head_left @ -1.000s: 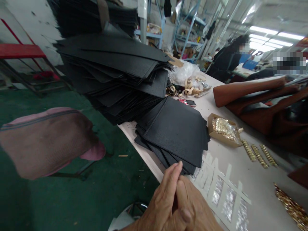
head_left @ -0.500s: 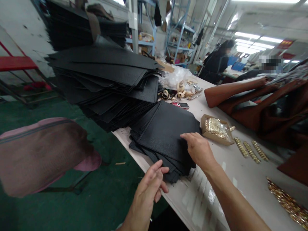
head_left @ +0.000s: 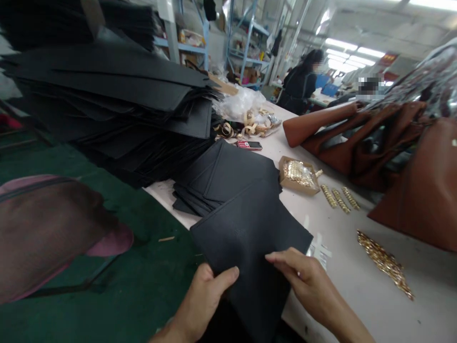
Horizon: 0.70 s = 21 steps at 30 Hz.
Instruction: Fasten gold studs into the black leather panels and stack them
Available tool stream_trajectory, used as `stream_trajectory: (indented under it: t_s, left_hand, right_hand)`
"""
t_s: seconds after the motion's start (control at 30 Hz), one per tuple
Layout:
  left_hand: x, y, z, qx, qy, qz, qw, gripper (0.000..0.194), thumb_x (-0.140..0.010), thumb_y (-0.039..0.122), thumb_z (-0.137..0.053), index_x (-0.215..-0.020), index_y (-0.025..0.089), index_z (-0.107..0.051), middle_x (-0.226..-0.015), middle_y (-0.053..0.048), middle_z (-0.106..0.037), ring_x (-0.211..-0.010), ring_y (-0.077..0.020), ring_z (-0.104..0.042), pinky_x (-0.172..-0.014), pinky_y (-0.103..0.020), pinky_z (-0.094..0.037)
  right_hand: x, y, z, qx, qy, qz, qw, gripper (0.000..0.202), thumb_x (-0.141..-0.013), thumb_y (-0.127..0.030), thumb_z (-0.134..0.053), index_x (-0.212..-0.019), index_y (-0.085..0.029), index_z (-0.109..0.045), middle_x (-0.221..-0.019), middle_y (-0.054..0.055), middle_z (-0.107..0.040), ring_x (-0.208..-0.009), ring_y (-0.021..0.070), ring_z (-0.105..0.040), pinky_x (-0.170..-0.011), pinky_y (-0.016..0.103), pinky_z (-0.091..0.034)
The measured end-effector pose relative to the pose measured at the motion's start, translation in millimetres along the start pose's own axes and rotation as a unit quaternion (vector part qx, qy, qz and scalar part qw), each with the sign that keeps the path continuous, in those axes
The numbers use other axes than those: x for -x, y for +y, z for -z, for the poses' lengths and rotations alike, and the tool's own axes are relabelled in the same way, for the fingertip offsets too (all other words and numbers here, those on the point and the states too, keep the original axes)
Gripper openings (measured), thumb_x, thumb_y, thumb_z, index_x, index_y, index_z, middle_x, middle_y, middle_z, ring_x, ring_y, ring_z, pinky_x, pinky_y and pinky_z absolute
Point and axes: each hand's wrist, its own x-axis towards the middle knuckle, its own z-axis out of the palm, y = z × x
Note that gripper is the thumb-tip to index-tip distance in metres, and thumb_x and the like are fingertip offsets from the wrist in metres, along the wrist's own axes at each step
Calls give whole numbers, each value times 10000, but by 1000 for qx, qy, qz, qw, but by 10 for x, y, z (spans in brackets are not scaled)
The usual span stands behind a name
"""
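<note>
A black leather-like panel [head_left: 246, 228] is tilted off the front edge of the table, overlapping a stack of similar black panels [head_left: 246, 166]. My left hand [head_left: 205, 297] grips its near left side, thumb on top and the other fingers hidden beneath. At its right side, my right hand [head_left: 307, 276] is closed on the panel with bent fingers; part of its grip is hidden. The lower end of the panel hangs toward me.
Large black sheets [head_left: 117, 95] are piled high on the left. A box of gold chain [head_left: 300, 174], loose gold chain pieces [head_left: 385, 262] and a red phone [head_left: 249, 145] lie on the table [head_left: 364, 305]. Brown bags [head_left: 417, 186] stand right. A covered seat [head_left: 53, 228] is left. A person [head_left: 302, 83] is beyond.
The top panel has come off the stack toward me, drawn by my right hand. My left hand, open beside the stack before, now grips it. The view has shifted to the right.
</note>
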Motion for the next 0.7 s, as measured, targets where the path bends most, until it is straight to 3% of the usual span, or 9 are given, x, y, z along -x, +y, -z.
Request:
stream_trajectory:
  t_s: [0.17,0.27,0.37,0.47,0.57,0.7]
  left_hand:
    - [85,-178,-125,-39,-30,82,995,132,-729,273,-724,-719,142,-714,-641,-13,-661,-633,-174,-603,-605,-268,-491]
    - [97,-291,-183,-73,-9,94,993,138,-693,265,-720,-645,147,-664,-542,26,-572,-483,-103,-487,-438,-197,-382]
    - [101,-344,-254,-77,-32,102,991,179,-674,302,-724,-635,154,-633,-557,34,-549,-444,-70,-408,-375,-175,-287]
    - [100,-372,-332,-88,-62,104,989,268,-710,387,-744,-667,143,-643,-588,26,-554,-448,-50,-373,-376,-164,-253]
    - [87,-413,-390,-119,-58,115,984,282,-757,426,-731,-786,151,-676,-641,20,-577,-473,-60,-404,-372,-167,-237]
    - [64,-451,-409,-149,-56,137,978,353,-796,456,-676,-645,139,-637,-541,24,-521,-420,-56,-362,-375,-197,-202]
  right_hand:
    - [377,110,-29,-168,88,-131,973,272,-913,-268,-577,-1157,-275,-697,-1017,24,-705,-803,140,-658,-742,282,-536]
    - [472,131,-107,-284,147,-198,927,306,-813,-295,-707,-1110,-226,-687,-900,10,-691,-728,129,-649,-709,275,-542]
    - [506,153,-166,-369,160,-219,889,266,-746,-306,-773,-979,-194,-708,-806,2,-690,-711,132,-645,-698,271,-537]
    - [519,184,-201,-380,162,-215,885,191,-748,-283,-767,-908,-191,-717,-793,-1,-705,-715,126,-638,-700,258,-512]
    - [520,200,-218,-360,160,-209,895,142,-769,-261,-741,-894,-198,-717,-832,-1,-720,-773,135,-646,-739,260,-495]
    - [503,196,-212,-330,147,-205,910,117,-785,-242,-714,-892,-197,-718,-827,0,-719,-779,141,-641,-742,267,-483]
